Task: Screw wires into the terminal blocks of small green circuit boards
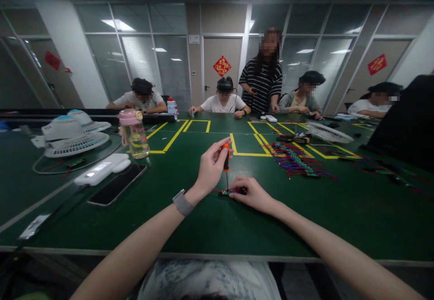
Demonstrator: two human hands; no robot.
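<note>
My left hand (212, 162) is closed around the orange and black handle of a screwdriver (226, 164), which stands nearly upright. Its thin shaft points down at a small circuit board (224, 193) lying on the green table. Whether the tip touches a screw is too small to tell. My right hand (250, 192) pinches the right end of that board, its fingers low on the table. Red and blue wires come out of the board, partly hidden under my right fingers.
A row of wired circuit boards (296, 157) lies to the right. On the left are a phone (118, 185), a white power strip (101, 169), a pink-lidded bottle (137, 137) and fan parts (76, 139). Several people are across the table (190, 232), one standing (261, 83).
</note>
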